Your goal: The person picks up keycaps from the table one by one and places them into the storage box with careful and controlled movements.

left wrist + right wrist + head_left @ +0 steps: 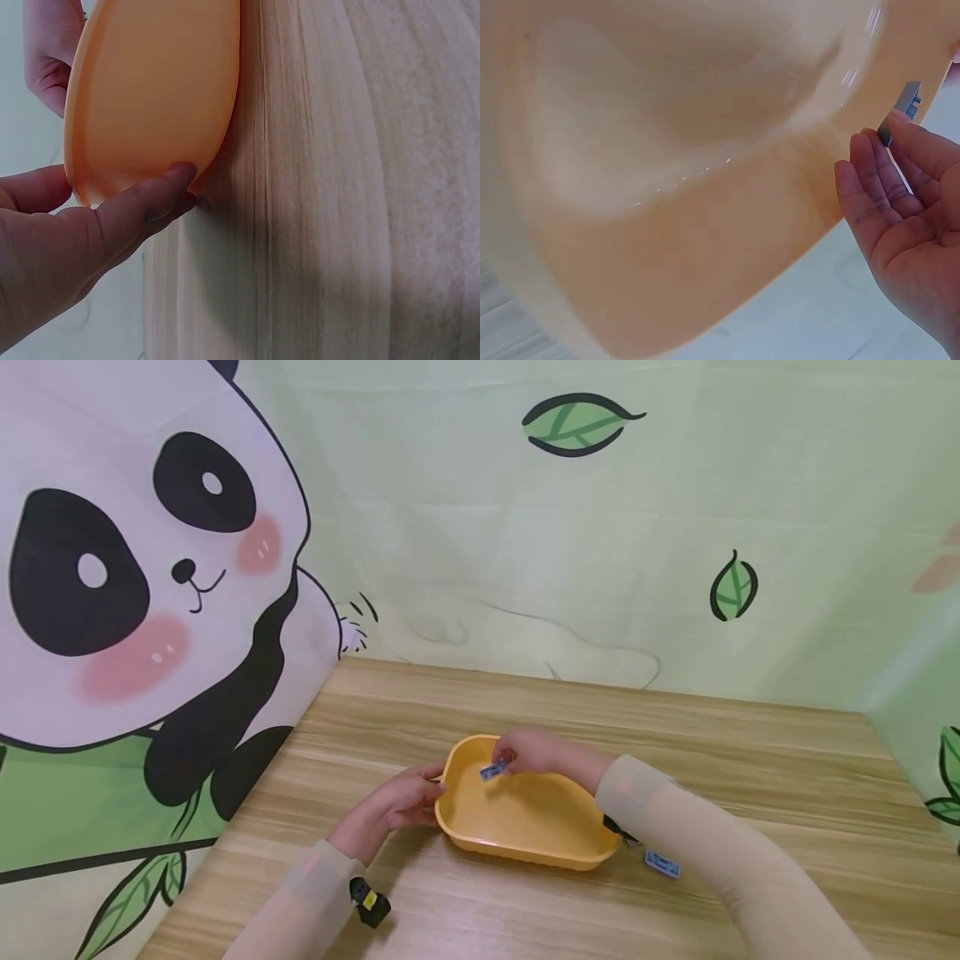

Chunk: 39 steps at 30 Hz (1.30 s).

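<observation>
Blue plastic piece (pixel 492 771) over orange tray (pixel 525 817)

Piece pinched between thumb and fingertips of the right hand (pixel 531 750), above the tray's left part; gap beneath it unclear. Left hand (pixel 409 795), fingers spread, touches the tray's left end. Judgement: firm pinch, braced tray and raised wrist should prevent slips or knocks. Second blue piece (pixel 663 864) lies on the wooden table (pixel 480 914), right of the tray

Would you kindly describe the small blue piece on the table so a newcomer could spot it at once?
On the wooden table, find the orange tray. Just past its lower right corner in the head view, beside the right sleeve, lies the small blue piece. Unlike the similar piece pinched in the right hand, it rests directly on the table.
</observation>
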Each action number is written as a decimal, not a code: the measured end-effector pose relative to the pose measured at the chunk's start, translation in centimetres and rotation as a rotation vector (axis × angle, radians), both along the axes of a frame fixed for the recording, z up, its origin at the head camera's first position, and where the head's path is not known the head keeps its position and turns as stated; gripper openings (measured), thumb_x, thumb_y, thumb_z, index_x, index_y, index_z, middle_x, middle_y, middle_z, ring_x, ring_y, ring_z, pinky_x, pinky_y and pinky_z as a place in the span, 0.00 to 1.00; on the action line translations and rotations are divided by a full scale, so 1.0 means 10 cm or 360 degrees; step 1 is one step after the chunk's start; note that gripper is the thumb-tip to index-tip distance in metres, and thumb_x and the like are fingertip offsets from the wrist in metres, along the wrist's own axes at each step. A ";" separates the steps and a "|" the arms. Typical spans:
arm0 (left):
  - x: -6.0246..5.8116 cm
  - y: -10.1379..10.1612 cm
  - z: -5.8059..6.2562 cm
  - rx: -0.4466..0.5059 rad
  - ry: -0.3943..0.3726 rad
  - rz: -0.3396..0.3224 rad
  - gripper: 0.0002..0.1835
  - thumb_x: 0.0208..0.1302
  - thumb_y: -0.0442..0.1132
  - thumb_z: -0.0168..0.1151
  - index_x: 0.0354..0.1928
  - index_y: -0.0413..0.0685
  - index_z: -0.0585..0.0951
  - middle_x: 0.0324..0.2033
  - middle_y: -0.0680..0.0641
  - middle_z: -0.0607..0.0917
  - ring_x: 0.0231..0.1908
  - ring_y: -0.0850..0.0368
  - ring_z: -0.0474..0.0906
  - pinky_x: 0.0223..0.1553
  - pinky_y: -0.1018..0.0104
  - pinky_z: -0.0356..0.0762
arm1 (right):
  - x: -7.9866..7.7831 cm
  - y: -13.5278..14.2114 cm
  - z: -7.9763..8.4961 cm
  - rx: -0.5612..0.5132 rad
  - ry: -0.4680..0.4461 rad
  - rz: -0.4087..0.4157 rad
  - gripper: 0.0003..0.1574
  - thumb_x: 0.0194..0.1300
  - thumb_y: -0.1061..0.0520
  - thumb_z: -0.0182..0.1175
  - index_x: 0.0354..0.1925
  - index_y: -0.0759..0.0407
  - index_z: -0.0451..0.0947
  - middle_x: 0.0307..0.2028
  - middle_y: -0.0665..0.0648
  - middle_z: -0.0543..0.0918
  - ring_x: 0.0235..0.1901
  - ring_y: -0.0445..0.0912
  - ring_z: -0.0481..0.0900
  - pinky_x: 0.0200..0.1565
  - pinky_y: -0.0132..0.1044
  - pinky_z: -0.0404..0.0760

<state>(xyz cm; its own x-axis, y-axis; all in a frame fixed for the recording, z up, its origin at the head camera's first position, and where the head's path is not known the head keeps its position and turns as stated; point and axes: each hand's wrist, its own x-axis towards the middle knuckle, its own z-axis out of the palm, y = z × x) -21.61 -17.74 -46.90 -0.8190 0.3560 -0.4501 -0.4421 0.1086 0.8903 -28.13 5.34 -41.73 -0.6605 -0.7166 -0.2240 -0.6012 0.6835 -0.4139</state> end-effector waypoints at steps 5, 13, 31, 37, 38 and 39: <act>0.01 0.00 0.00 -0.0017 -0.0006 0.0006 0.32 0.77 0.30 0.40 0.80 0.34 0.50 0.71 0.25 0.67 0.58 0.49 0.77 0.68 0.35 0.71 | 0.00 -0.07 -0.01 -0.0001 0.0006 0.0018 0.14 0.67 0.64 0.65 0.50 0.65 0.84 0.47 0.61 0.89 0.48 0.50 0.84 0.57 0.42 0.83; 0.00 0.01 0.02 0.0004 -0.0015 0.0009 0.32 0.77 0.29 0.40 0.80 0.34 0.49 0.72 0.25 0.66 0.60 0.47 0.75 0.69 0.35 0.70 | -0.04 -0.17 -0.11 0.0019 0.0047 0.0027 0.11 0.65 0.65 0.66 0.47 0.62 0.85 0.45 0.60 0.89 0.46 0.50 0.84 0.55 0.41 0.82; 0.00 0.00 0.01 0.0000 -0.0017 -0.0002 0.33 0.77 0.29 0.40 0.80 0.35 0.49 0.73 0.25 0.65 0.60 0.46 0.76 0.69 0.35 0.70 | -0.10 -0.29 -0.37 0.0006 0.0037 0.0011 0.08 0.61 0.66 0.68 0.41 0.63 0.85 0.39 0.59 0.88 0.38 0.45 0.79 0.48 0.37 0.81; 0.02 0.00 0.01 0.0006 -0.0009 0.0002 0.33 0.77 0.29 0.39 0.80 0.35 0.49 0.72 0.26 0.66 0.58 0.48 0.76 0.69 0.36 0.70 | -0.10 -0.31 -0.37 0.0005 0.0051 0.0063 0.10 0.59 0.67 0.68 0.41 0.63 0.85 0.37 0.58 0.88 0.35 0.43 0.77 0.44 0.31 0.78; 0.02 0.00 0.01 0.0005 -0.0004 -0.0001 0.33 0.77 0.29 0.39 0.80 0.35 0.49 0.72 0.26 0.67 0.58 0.48 0.76 0.69 0.36 0.70 | -0.10 -0.31 -0.38 0.0006 0.0051 0.0067 0.10 0.59 0.67 0.68 0.41 0.64 0.85 0.37 0.58 0.88 0.35 0.42 0.77 0.44 0.31 0.78; 0.02 0.00 0.01 0.0006 0.0000 -0.0004 0.33 0.77 0.30 0.39 0.80 0.35 0.49 0.71 0.26 0.67 0.58 0.48 0.76 0.69 0.36 0.70 | -0.10 -0.31 -0.38 0.0005 0.0050 0.0071 0.10 0.59 0.67 0.68 0.41 0.64 0.85 0.37 0.58 0.88 0.35 0.42 0.77 0.44 0.31 0.78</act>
<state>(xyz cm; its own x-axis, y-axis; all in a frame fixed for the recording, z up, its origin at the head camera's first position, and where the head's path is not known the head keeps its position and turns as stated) -21.38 -17.78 -46.79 -0.8182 0.3598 -0.4485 -0.4416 0.1064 0.8909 -29.11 2.20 -45.51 -0.6348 -0.7447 -0.2060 -0.6437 0.6572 -0.3923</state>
